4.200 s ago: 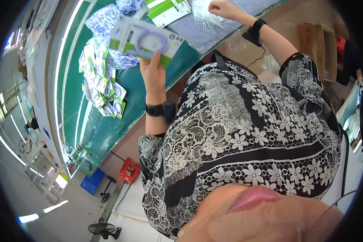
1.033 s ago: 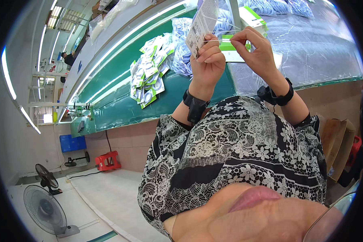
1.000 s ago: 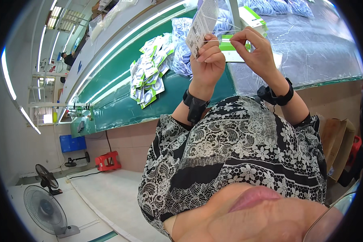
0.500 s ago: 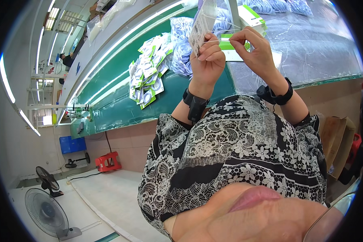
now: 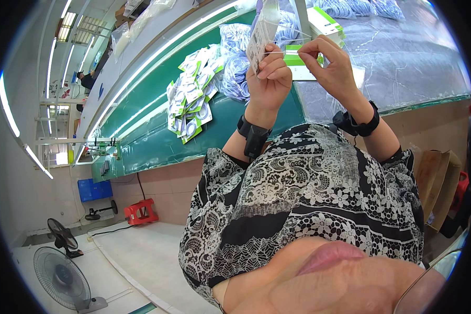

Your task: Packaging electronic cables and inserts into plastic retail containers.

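My left hand [image 5: 271,78] is closed round the lower edge of a white printed card [image 5: 260,39], held upright above the table. A thin white strip [image 5: 283,53] runs from the card and left fingers across to my right hand [image 5: 334,68]. Thumb and forefinger of the right hand are pinched together on the strip's end. What lies behind the card is hidden. Just beyond the hands, a green-and-white card or flat box [image 5: 302,72] rests on the table, with a green-and-white box [image 5: 324,25] farther back.
Left of my hands lies a pile of green-and-white packs [image 5: 191,97] with coiled cables. Bagged cable coils [image 5: 235,70] sit beside it, and more bagged coils [image 5: 358,7] at the back. A grey sheet [image 5: 403,63] covers the table's right side. An upright post [image 5: 301,18] stands beyond the hands.
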Demonstrator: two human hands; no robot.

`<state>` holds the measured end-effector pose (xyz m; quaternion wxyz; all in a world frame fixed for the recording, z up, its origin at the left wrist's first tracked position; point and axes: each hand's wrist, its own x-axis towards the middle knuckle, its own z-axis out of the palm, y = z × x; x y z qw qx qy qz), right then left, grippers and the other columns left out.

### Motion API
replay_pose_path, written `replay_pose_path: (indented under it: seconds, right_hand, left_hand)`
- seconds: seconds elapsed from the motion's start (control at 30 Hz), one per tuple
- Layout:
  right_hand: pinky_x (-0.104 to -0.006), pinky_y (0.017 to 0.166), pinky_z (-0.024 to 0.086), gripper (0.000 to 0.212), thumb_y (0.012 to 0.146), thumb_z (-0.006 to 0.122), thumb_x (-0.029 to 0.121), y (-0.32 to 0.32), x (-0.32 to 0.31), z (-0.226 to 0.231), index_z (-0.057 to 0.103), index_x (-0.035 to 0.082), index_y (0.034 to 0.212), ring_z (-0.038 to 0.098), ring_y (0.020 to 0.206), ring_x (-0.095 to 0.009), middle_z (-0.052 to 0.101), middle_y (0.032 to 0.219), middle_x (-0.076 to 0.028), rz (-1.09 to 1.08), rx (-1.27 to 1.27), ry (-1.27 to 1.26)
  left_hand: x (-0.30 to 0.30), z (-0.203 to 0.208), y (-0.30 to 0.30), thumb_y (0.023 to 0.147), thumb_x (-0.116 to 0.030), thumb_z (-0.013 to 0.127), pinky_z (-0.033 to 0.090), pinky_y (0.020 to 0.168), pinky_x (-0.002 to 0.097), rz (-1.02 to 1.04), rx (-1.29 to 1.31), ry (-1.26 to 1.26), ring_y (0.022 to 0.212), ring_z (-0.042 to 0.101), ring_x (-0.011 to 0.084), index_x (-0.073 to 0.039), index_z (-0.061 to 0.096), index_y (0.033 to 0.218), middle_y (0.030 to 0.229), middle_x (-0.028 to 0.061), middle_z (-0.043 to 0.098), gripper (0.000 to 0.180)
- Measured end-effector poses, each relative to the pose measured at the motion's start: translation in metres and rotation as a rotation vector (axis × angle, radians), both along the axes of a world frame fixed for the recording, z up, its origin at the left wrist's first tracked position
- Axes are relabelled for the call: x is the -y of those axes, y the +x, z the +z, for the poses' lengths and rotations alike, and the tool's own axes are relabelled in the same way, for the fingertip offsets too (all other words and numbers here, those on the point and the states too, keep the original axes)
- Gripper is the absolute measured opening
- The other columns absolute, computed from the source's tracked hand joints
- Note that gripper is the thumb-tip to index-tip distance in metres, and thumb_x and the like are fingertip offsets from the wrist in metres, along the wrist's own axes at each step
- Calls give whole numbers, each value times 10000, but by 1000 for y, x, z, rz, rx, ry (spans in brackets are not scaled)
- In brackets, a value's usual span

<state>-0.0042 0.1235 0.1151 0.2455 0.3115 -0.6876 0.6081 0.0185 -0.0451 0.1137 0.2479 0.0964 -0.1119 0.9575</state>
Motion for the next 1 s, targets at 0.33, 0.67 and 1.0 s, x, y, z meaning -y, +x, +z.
replay_pose_path:
  seconds: [0.33, 0.67, 1.0]
  right_hand:
    - [-251, 612, 430, 73, 777, 661, -9, 0, 0, -3, 630, -1, 843, 540, 668, -125, 597, 771, -49, -4, 9, 2]
    - [-293, 679, 468, 218, 761, 623, -47, -7, 8, -7, 618, -2, 974, 584, 814, -211, 585, 917, -85, 16, -1, -107]
    - [-248, 859, 465, 364, 853, 546, -64, -34, -1, -59, 509, -3, 1210, 578, 1007, -108, 606, 1080, -50, 340, 439, -335]
  left_hand:
    - [0, -1, -1, 941, -129, 470, 387, 581, 245, -15, 4, 6, 530, 480, 92, 18, 484, 1026, 678, 23, 469, 171]
    - [-6, -1, -6, 997, -266, 400, 493, 931, 388, 371, -277, -928, 1102, 569, 225, -143, 356, 1339, 1264, 73, 515, 365]
    - [-11, 5, -10, 962, -132, 490, 532, 898, 439, 522, -337, -1229, 1120, 567, 253, -76, 365, 1287, 1218, 93, 531, 353]
